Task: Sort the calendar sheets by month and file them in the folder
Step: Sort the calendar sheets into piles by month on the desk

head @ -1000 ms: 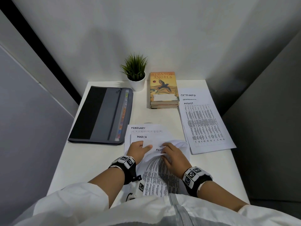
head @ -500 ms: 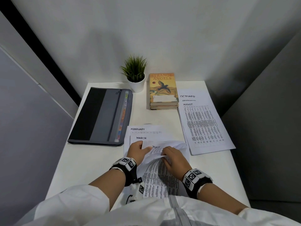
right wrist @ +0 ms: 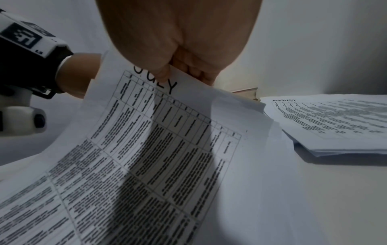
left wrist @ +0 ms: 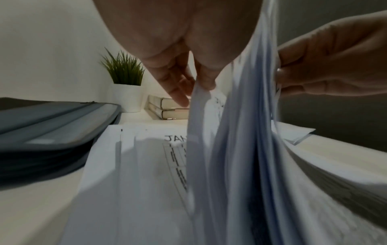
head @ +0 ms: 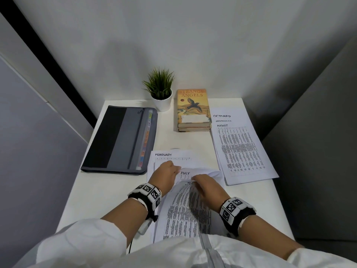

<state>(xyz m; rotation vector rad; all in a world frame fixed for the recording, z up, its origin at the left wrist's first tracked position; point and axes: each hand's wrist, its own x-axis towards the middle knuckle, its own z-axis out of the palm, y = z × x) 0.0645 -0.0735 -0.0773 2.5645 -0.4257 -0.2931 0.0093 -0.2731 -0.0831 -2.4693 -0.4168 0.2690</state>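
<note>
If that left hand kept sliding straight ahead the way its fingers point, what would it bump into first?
Probably the stacked books: in the left wrist view, the left hand, pinching lifted calendar sheets, points its fingers at them. Depth is unclear.

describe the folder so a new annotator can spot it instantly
On the white table, look to the far left, left of the small potted plant. The flat zippered fabric folder lies there closed. Unlike the white paper stacks, it is dark, black and grey, with coloured tabs along its right edge.
</note>
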